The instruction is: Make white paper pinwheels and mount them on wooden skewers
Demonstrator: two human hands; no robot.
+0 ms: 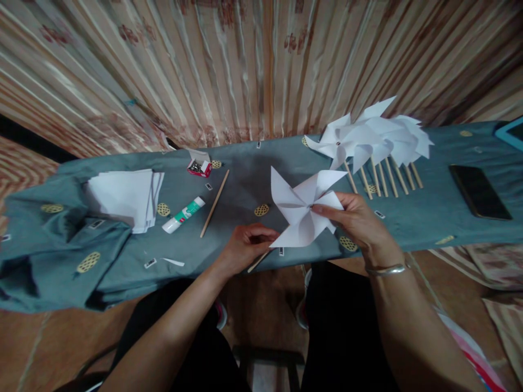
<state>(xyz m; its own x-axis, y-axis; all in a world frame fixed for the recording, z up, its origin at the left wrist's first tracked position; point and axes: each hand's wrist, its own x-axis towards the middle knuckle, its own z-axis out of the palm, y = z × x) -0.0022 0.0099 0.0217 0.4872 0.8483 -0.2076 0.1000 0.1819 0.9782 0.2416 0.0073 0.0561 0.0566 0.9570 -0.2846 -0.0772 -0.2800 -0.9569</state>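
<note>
A white paper pinwheel (304, 209) is held above the near edge of the cloth-covered table. My right hand (357, 218) pinches it at the centre, with the thumb on the middle and the other fingers behind the paper. My left hand (249, 247) is closed on the pinwheel's wooden stick (258, 263), whose lower end sticks out below the fingers. Paper blades hide the upper part of that stick. Left of the hands lie a loose wooden stick (214, 203), a glue stick (183, 215) and a small open red box (199, 165) of metal pins.
Several finished pinwheels (376, 136) lie overlapping at the back right, sticks toward me. A black phone (479, 191) rests farther right, near a blue-edged object (510, 133). White paper sheets (120, 198) are stacked at left, with a paper scrap (174, 262) nearby. Curtains (229, 71) hang behind the table.
</note>
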